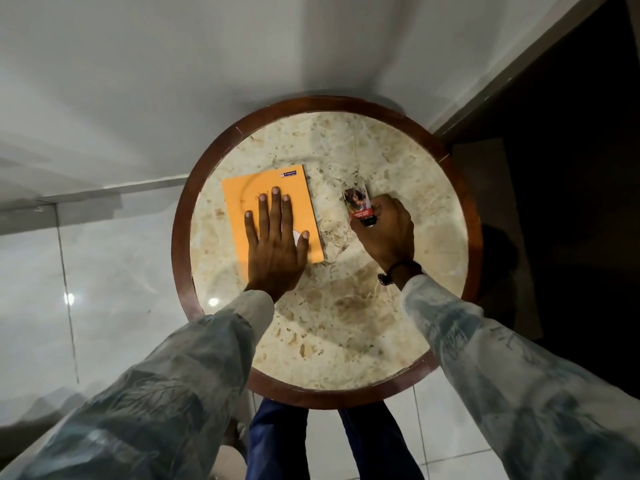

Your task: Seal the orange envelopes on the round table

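An orange envelope lies flat on the left half of the round marble table, a small printed label at its far right corner. My left hand presses flat on it, fingers spread, and covers its near part. To the right, my right hand grips a small box with a red and dark printed face, resting on the tabletop; a small dark object shows under my fingers. I cannot tell whether more envelopes lie stacked beneath the top one.
The table has a dark wooden rim. White walls stand behind and to the left, a dark doorway to the right. My legs in blue trousers stand on the tiled floor below the near rim.
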`<state>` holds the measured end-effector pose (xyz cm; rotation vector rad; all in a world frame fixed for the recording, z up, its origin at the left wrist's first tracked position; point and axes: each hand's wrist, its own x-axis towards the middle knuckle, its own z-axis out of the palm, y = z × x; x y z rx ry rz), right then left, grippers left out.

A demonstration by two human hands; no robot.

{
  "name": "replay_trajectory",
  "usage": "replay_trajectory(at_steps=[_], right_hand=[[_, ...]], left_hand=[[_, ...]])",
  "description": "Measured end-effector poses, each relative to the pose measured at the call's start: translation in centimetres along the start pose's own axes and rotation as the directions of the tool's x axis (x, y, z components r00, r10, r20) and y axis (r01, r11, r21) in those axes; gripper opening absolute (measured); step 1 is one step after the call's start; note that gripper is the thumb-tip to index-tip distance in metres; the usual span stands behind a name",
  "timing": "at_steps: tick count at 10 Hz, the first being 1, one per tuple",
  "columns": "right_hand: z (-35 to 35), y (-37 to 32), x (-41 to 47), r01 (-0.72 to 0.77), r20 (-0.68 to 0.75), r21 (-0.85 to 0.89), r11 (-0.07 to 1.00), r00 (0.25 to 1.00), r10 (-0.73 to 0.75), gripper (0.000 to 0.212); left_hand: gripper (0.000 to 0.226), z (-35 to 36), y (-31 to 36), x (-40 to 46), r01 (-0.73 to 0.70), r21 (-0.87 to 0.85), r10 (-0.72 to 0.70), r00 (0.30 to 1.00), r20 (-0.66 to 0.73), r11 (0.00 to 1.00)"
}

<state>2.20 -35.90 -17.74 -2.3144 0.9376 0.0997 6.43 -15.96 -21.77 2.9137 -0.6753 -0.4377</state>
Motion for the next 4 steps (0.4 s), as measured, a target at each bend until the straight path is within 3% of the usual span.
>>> replay_trajectory(at_steps=[2,3,4], right_hand=[[-2.2,-0.6,-0.9,-0.066,-0.028,0.060,0.996,0.997,0.068,0.051],[-7.5,-3.3,-2.2,-0.051,-0.098,0.249,0.967,0.992,0.078,0.047],[-16.0,-6.8,-3.5,0.022,-0.153,0.564,0.826,0.985,0.078,0.031]], left_hand=[[0.074,-0.6,0.1,-0.2,-0.006,-0.007,0.006,1.000,0.014,1.000],[0.074,-3.4,0.6,-0.1,0.014,-0.009,-0.013,0.994,0.108,1.000],[0.073,-8.7,1.5,0.3,0.007,0.008,-0.007,1.000,0.024,1.000]])
